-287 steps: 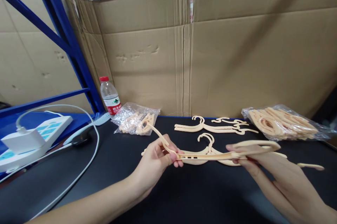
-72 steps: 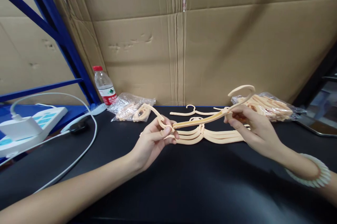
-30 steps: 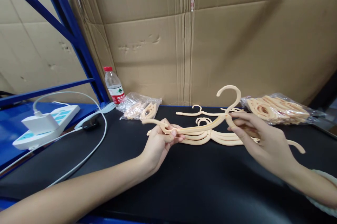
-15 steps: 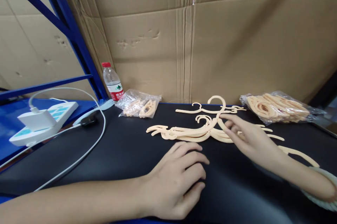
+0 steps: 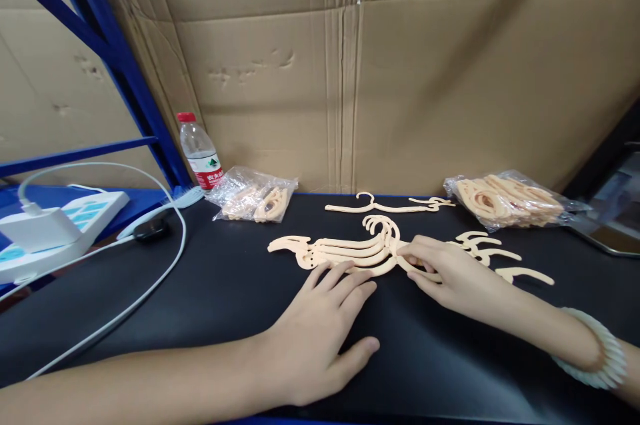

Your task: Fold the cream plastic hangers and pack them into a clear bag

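Note:
A stack of several peach plastic hangers lies flat on the black table. My left hand rests palm down and open on the table, its fingertips touching the near edge of the stack. My right hand lies on the right half of the stack, fingers stretched out over the hangers near their hooks, holding nothing. A pale bead bracelet is on my right wrist. One single hanger lies apart, farther back.
A bag of hanger parts and a water bottle stand at the back left. A larger bag of parts sits at the back right. A white power strip and cable lie left. Cardboard walls the back.
The hanger held up between both hands came down onto the stack. My left hand let go, dropped flat to the table, and now touches the stack; my right hand flattened onto it.

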{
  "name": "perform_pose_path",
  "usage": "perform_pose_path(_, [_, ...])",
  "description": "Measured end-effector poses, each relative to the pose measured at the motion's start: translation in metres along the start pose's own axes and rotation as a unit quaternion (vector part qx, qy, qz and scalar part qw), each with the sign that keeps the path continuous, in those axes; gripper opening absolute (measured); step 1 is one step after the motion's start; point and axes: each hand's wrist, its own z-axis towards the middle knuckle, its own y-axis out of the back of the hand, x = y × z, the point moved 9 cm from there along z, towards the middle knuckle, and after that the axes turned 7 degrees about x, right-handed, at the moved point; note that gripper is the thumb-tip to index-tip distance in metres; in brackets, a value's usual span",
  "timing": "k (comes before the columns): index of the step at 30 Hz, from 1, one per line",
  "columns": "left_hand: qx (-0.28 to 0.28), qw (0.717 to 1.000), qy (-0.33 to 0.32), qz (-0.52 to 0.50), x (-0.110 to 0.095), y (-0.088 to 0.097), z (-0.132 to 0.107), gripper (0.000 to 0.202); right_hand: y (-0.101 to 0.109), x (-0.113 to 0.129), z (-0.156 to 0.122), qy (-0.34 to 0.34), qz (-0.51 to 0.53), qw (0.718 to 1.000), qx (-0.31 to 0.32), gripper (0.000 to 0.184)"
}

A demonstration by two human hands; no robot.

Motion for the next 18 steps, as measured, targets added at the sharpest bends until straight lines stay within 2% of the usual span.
perform_pose_path(3, [0.007, 1.0, -0.002, 0.017, 0.001, -0.001, 0.001, 0.053, 0.002, -0.003, 0.001, -0.005, 0.001, 1.0, 0.006, 0.013])
perform_pose_path(9, [0.069, 0.995, 0.029, 0.07, 0.009, -0.009, 0.004, 0.054, 0.001, -0.012, 0.005, -0.03, 0.014, 0.999, 0.028, 0.014])
perform_pose_path(13, [0.061, 0.994, 0.025, 0.082, 0.015, -0.008, 0.007, 0.053, 0.003, -0.016, 0.008, -0.035, 0.027, 0.999, 0.031, 0.009])
perform_pose_path(16, [0.042, 0.995, 0.016, 0.087, 0.018, -0.004, 0.007, 0.051, 0.021, -0.031, 0.016, -0.046, 0.041, 0.998, 0.022, 0.011])
perform_pose_path(18, [0.03, 0.995, 0.006, 0.09, 0.017, -0.001, 0.008, 0.049, 0.043, -0.054, 0.024, -0.076, 0.023, 0.997, 0.007, 0.017])
